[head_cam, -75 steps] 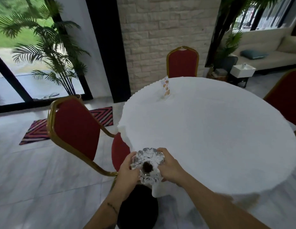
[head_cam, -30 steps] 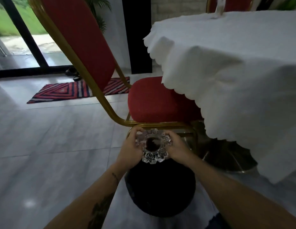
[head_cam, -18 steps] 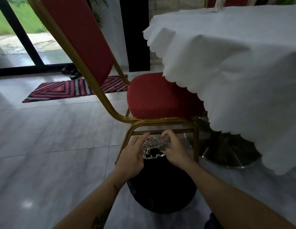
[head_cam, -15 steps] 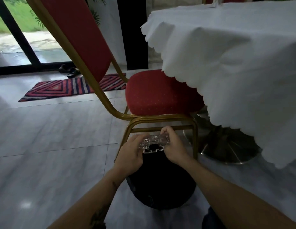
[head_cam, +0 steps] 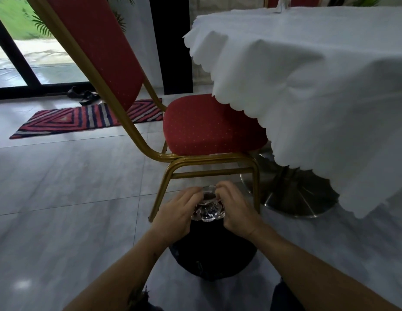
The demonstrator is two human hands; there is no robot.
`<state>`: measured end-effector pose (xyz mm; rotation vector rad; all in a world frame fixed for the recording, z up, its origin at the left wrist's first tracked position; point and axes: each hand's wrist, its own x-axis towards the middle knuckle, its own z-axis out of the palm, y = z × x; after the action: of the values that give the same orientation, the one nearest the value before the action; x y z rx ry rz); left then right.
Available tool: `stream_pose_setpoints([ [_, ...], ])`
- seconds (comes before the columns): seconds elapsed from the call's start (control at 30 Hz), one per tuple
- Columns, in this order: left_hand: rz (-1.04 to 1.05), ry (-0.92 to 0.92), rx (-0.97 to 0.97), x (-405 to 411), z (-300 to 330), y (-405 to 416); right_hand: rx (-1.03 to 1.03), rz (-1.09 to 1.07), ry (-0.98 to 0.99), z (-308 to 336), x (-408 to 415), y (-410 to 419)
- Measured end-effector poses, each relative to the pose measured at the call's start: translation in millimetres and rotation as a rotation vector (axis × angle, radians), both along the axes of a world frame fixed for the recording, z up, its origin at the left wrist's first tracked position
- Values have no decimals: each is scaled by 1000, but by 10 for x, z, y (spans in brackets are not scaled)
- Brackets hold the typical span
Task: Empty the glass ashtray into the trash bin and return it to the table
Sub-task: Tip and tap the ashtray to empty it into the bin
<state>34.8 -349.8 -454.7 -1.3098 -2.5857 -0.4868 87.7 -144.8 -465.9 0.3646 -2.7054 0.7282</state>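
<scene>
Grey marble floor tiles (head_cam: 60, 187) spread beneath a red chair (head_cam: 209, 129) tucked under the white-draped worktop (head_cam: 319, 75) at two o'clock. Both hands, left hand (head_cam: 175, 213) and right hand (head_cam: 236, 209), close around the glass ashtray (head_cam: 208, 208), tipped away, directly above the black trash bin (head_cam: 212, 252) at six o'clock.

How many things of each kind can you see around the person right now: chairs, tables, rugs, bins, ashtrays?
Chairs: 2, the near red chair and a second red chair just visible past the table.
Tables: 1, the white-clothed table.
Rugs: 1, the striped rug.
Bins: 1, the black trash bin.
Ashtrays: 1, the glass ashtray, tipped between left hand and right hand.
Total: 6.
</scene>
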Motion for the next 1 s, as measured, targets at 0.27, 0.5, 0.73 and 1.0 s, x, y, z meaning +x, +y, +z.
stream_pose_setpoints([
  [0.27,-52,82,-14,-44,129,-14,-23,-8,122,123,86,60],
  [0.5,-56,97,9,-50,232,-7,-71,0,175,182,87,30],
  [0.73,-65,152,20,-95,314,-7,-88,8,228,310,25,-18],
  [1.0,-77,212,18,-120,318,-12,-38,36,268,259,-33,31],
])
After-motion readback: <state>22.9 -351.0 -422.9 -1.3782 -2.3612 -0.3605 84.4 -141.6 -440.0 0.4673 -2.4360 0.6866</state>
